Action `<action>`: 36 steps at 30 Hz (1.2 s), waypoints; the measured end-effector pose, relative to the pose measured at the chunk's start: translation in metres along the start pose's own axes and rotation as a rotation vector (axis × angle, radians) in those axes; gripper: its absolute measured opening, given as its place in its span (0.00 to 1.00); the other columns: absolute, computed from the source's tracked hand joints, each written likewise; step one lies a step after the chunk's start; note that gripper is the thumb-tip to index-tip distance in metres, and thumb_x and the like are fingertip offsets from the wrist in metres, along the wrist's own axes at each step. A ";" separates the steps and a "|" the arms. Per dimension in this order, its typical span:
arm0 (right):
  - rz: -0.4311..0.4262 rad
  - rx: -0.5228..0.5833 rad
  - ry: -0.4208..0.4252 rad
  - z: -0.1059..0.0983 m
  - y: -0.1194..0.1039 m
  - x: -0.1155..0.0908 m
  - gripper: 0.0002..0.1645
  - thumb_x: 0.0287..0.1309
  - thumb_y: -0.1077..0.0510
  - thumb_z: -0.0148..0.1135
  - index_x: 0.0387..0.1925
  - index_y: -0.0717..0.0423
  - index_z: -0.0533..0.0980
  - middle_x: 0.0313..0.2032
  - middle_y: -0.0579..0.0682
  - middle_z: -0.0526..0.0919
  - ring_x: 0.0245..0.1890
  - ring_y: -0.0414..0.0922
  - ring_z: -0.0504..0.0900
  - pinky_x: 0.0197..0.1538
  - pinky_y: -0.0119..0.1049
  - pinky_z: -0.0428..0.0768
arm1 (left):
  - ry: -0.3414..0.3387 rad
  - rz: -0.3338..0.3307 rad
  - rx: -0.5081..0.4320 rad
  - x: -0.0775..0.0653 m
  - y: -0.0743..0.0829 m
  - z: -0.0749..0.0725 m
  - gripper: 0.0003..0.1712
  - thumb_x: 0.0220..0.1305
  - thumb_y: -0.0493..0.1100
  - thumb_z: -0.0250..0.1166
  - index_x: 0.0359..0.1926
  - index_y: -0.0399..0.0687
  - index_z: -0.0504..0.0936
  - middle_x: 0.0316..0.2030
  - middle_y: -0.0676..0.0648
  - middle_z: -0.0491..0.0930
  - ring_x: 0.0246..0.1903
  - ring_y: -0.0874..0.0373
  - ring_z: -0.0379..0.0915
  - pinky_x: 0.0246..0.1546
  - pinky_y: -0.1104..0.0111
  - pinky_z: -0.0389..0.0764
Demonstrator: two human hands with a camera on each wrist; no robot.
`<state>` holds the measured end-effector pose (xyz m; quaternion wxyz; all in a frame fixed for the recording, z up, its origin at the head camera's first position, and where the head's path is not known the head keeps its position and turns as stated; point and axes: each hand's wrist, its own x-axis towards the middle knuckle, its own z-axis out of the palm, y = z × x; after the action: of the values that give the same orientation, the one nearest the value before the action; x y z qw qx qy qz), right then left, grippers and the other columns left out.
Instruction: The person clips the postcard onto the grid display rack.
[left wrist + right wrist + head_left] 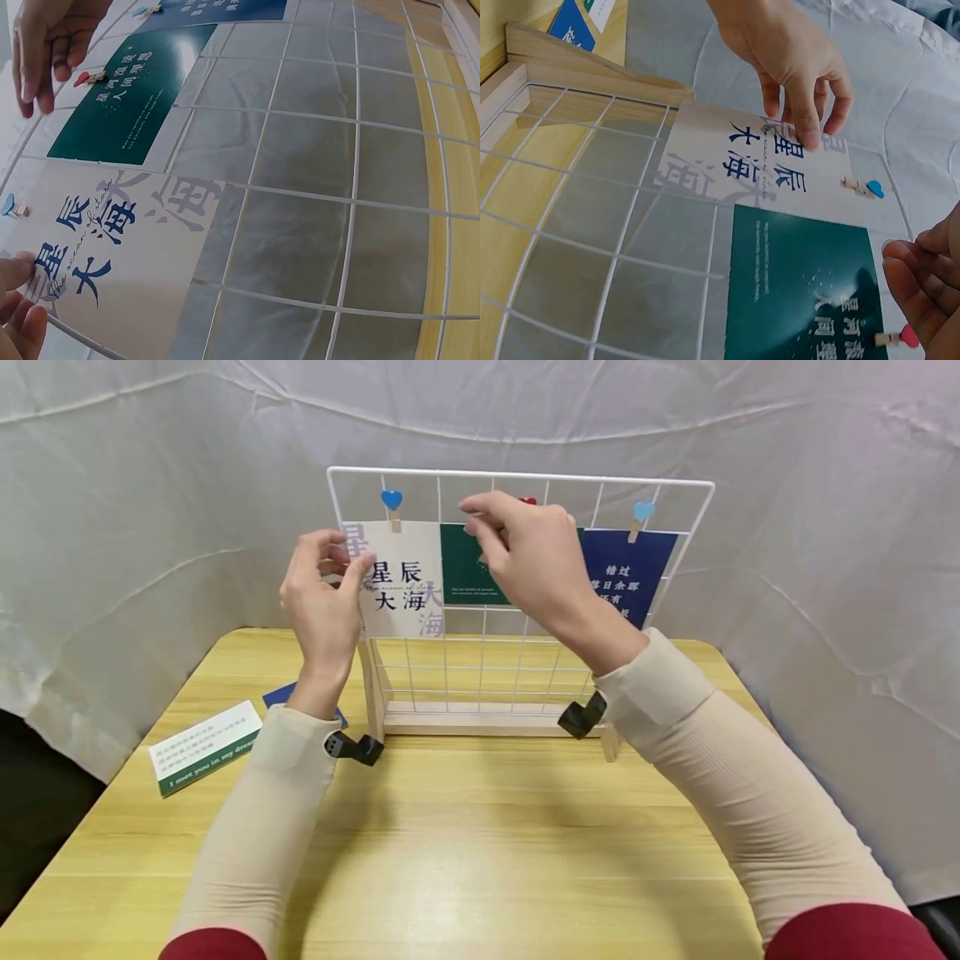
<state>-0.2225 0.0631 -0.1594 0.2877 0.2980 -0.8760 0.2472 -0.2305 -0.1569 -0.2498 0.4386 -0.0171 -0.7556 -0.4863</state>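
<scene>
A white card (401,618) with dark blue characters hangs at the left of a white wire grid (483,672), under a blue heart clothespin (392,500). My left hand (321,597) pinches that card's left edge, thumb on the front and fingers behind. Beside it hangs a green card (468,581), with a red heart clothespin (900,337) at its top edge. In front of the green card, my right hand (536,560) is raised with loosely bent fingers and nothing visible between them. A navy card (630,556) hangs at the right from a light blue heart clothespin (643,512).
The grid stands upright in a wooden base (450,720) toward the back of the wooden table (480,827). Left of the base lie a white-and-green card (206,747) and a blue card (279,695), partly behind the left wrist. A pale cloth (525,410) hangs behind.
</scene>
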 end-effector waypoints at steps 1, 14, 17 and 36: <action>0.006 0.009 0.001 0.000 0.002 -0.002 0.16 0.72 0.55 0.53 0.53 0.52 0.81 0.39 0.46 0.87 0.28 0.38 0.82 0.40 0.36 0.75 | -0.002 0.000 0.002 0.000 0.000 0.000 0.20 0.64 0.48 0.67 0.52 0.43 0.78 0.41 0.46 0.78 0.40 0.63 0.77 0.41 0.74 0.77; 0.020 0.070 0.032 -0.004 0.023 -0.027 0.15 0.71 0.55 0.55 0.52 0.54 0.81 0.34 0.47 0.87 0.26 0.37 0.82 0.29 0.33 0.73 | -0.010 -0.037 -0.006 0.001 -0.010 -0.011 0.27 0.58 0.53 0.71 0.50 0.41 0.74 0.38 0.51 0.75 0.35 0.64 0.71 0.39 0.74 0.74; 0.018 0.067 0.037 -0.004 0.027 -0.033 0.15 0.70 0.54 0.56 0.52 0.54 0.81 0.31 0.47 0.86 0.24 0.38 0.79 0.26 0.33 0.70 | -0.027 -0.052 -0.002 0.000 -0.012 -0.015 0.27 0.58 0.53 0.71 0.50 0.42 0.75 0.37 0.52 0.75 0.34 0.63 0.72 0.37 0.73 0.75; 0.044 0.081 0.065 -0.016 0.059 -0.068 0.15 0.68 0.54 0.60 0.52 0.55 0.81 0.37 0.48 0.87 0.27 0.36 0.81 0.28 0.27 0.73 | -0.155 -0.005 0.091 -0.016 -0.020 -0.034 0.28 0.60 0.52 0.70 0.55 0.41 0.74 0.39 0.47 0.78 0.32 0.63 0.72 0.32 0.75 0.71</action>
<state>-0.2108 0.1396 -0.2082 0.2983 0.2817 -0.8618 0.2983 -0.2074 -0.1868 -0.2706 0.3777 -0.0328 -0.8086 -0.4499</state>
